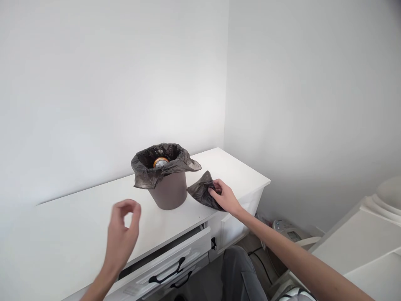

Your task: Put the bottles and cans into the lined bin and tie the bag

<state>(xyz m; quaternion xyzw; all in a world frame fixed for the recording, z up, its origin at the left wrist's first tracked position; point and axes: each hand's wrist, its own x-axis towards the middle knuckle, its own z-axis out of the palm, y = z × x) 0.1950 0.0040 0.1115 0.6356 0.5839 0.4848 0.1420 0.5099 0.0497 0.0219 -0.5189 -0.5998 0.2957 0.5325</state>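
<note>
A brown trash can (169, 192) stands upright on the white cabinet top, lined with a dark translucent trash bag (145, 177) whose edge is folded out over the rim. Inside, the top of a can (161, 162) with an orange rim shows. My right hand (224, 196) pinches another dark trash bag (202, 190), folded and crumpled, just right of the trash can at the cabinet's front edge. In front and to the left, my left hand (123, 228) is raised above the cabinet top, thumb and fingertips closed into a ring with nothing visible in them.
The white cabinet (78, 225) runs along the wall. Below its top, a drawer (169, 267) with a black handle is pulled partly out. At the right, a pale appliance (290, 234) and a black cable (263, 263) are low down, beside white furniture (360, 234).
</note>
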